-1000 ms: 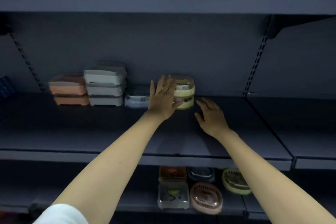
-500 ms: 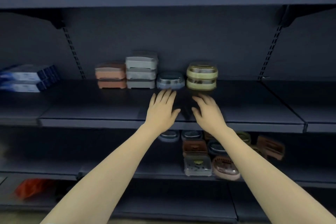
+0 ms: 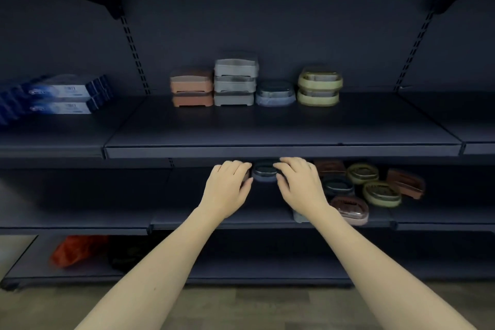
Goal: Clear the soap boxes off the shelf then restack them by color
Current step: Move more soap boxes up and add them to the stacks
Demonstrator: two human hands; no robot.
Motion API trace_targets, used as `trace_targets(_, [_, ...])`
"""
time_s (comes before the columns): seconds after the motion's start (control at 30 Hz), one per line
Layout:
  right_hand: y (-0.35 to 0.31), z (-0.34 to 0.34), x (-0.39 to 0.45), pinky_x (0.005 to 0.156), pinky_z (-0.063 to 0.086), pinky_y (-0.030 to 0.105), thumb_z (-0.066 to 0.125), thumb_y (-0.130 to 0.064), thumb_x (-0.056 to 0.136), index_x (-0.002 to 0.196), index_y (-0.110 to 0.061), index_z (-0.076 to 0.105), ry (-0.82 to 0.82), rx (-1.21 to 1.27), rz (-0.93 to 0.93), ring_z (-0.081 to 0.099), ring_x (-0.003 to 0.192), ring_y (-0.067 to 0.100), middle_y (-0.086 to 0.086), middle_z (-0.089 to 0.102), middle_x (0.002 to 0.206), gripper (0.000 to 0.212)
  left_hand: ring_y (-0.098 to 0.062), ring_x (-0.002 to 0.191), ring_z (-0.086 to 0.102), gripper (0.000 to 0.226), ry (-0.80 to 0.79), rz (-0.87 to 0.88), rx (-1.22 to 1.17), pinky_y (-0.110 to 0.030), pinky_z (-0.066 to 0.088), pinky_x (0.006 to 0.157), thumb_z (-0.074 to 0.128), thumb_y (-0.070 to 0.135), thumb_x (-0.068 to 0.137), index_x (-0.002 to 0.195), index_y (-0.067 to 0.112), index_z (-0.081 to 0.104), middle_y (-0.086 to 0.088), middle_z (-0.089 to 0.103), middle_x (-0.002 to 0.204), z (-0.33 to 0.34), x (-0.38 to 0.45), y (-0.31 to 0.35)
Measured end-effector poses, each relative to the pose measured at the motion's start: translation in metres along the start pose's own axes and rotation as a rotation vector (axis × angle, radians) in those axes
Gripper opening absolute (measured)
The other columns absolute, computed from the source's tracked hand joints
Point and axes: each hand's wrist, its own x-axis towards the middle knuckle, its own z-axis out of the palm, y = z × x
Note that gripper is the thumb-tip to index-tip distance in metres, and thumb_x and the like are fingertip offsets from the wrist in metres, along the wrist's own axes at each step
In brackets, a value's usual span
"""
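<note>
On the upper shelf (image 3: 267,151) stand an orange stack (image 3: 191,88), a taller grey stack (image 3: 235,80), one blue soap box (image 3: 276,94) and a yellow-green stack (image 3: 318,87). The lower shelf (image 3: 214,220) holds loose boxes: brown (image 3: 405,182), yellow-green (image 3: 381,193), dark blue (image 3: 337,186) and pink (image 3: 351,209). My left hand (image 3: 230,185) curls over a box mostly hidden beneath it. My right hand (image 3: 300,182) curls its fingers round the right end of a blue-grey soap box (image 3: 263,171) lying between both hands.
Blue-and-white cartons (image 3: 67,96) are stacked at the left of the upper shelf. An orange bag (image 3: 77,249) and a dark bundle (image 3: 128,252) sit on the bottom shelf. Wooden floor (image 3: 254,308) shows below. The upper shelf's front edge hangs just above my hands.
Both hands dropped from the upper shelf, by the yellow-green stack, to the lower shelf and curled around boxes there. The view pulled back and tilted down.
</note>
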Motion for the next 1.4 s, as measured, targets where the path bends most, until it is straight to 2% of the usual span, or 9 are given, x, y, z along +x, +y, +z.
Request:
trace_targets(0.1, [-0.006, 0.015, -0.008, 0.083, 0.047, 0.037, 0.057, -0.02, 0.083, 0.102, -0.015, 0.069, -0.056, -0.024, -0.015, 0.061, 0.1, 0.023, 0.001, 0.066, 0.106, 0.023, -0.021, 0.077, 0.063, 0.03, -0.093, -0.026, 0.007, -0.033, 0.049, 0.066, 0.052, 0.027, 0.083, 0.103, 0.011, 0.066, 0.001, 0.067, 0.09, 0.015, -0.015, -0.014])
trace_targets(0.23, [-0.005, 0.045, -0.013, 0.08, 0.049, 0.036, 0.072, -0.017, 0.077, 0.098, -0.015, 0.07, -0.124, -0.039, -0.025, 0.063, 0.095, 0.024, 0.0, 0.068, 0.1, 0.021, -0.022, 0.074, 0.062, 0.03, -0.22, -0.073, 0.034, -0.033, 0.046, 0.063, 0.072, 0.019, 0.076, 0.105, 0.012, 0.066, 0.001, 0.066, 0.086, 0.039, -0.023, -0.034])
trace_targets(0.5, [0.013, 0.127, 0.011, 0.075, 0.05, 0.038, 0.077, -0.017, 0.071, 0.096, -0.014, 0.071, -0.24, -0.109, 0.023, 0.064, 0.085, 0.029, 0.004, 0.069, 0.091, 0.026, -0.027, 0.088, 0.064, 0.034, -0.304, -0.139, 0.037, -0.039, 0.05, 0.074, 0.072, 0.016, 0.076, 0.108, 0.008, 0.065, -0.005, 0.068, 0.097, 0.102, -0.03, -0.091])
trace_targets(0.7, [0.039, 0.201, 0.03, 0.081, 0.051, 0.044, 0.077, -0.017, 0.07, 0.1, -0.011, 0.071, -0.3, -0.136, 0.017, 0.064, 0.099, 0.034, 0.011, 0.068, 0.108, 0.032, -0.034, 0.084, 0.064, 0.043, -0.303, -0.159, 0.085, -0.041, 0.051, 0.069, 0.077, 0.022, 0.072, 0.11, 0.005, 0.065, -0.012, 0.068, 0.1, 0.166, -0.021, -0.134])
trace_targets(0.8, [0.054, 0.229, 0.038, 0.106, 0.03, 0.039, 0.052, -0.026, 0.093, 0.132, -0.016, 0.052, -0.365, -0.144, 0.012, 0.038, 0.132, 0.028, 0.006, 0.044, 0.143, 0.041, -0.032, 0.118, 0.05, 0.054, -0.298, -0.226, 0.082, -0.04, 0.038, 0.096, 0.057, 0.032, 0.09, 0.136, 0.009, 0.044, -0.011, 0.049, 0.137, 0.197, -0.012, -0.147])
trace_targets(0.9, [0.069, 0.254, 0.044, 0.112, 0.013, 0.033, 0.039, -0.033, 0.098, 0.144, -0.023, 0.034, -0.376, -0.148, 0.016, 0.018, 0.141, 0.02, -0.002, 0.024, 0.154, 0.047, -0.022, 0.139, 0.023, 0.063, -0.297, -0.265, 0.066, -0.034, 0.018, 0.111, 0.041, 0.043, 0.096, 0.149, 0.017, 0.019, -0.001, 0.022, 0.154, 0.229, -0.002, -0.16])
trace_targets(1.1, [0.104, 0.304, 0.05, 0.115, 0.007, 0.036, 0.048, -0.041, 0.094, 0.146, -0.024, 0.031, -0.348, -0.135, -0.019, 0.012, 0.144, 0.023, 0.002, 0.018, 0.156, 0.058, -0.022, 0.141, 0.019, 0.082, -0.205, -0.179, 0.024, -0.034, 0.012, 0.114, 0.054, 0.054, 0.085, 0.148, 0.014, 0.02, -0.003, 0.023, 0.153, 0.294, 0.014, -0.179])
trace_targets(1.23, [0.132, 0.332, 0.059, 0.117, -0.002, 0.04, 0.052, -0.053, 0.089, 0.15, -0.025, 0.014, -0.429, -0.219, 0.025, -0.005, 0.146, 0.024, 0.003, -0.005, 0.159, 0.078, -0.022, 0.144, 0.008, 0.095, -0.315, -0.183, 0.072, -0.036, 0.004, 0.117, 0.051, 0.062, 0.083, 0.15, 0.013, 0.005, -0.003, 0.009, 0.157, 0.329, 0.03, -0.186])
trace_targets(1.4, [0.155, 0.351, 0.073, 0.116, -0.006, 0.043, 0.051, -0.059, 0.086, 0.151, -0.026, -0.001, -0.496, -0.28, 0.056, -0.011, 0.145, 0.027, 0.006, -0.014, 0.158, 0.09, -0.024, 0.145, 0.003, 0.103, -0.371, -0.251, 0.069, -0.038, 0.001, 0.118, 0.052, 0.064, 0.081, 0.15, 0.011, -0.003, -0.005, 0.0, 0.158, 0.356, 0.041, -0.197])
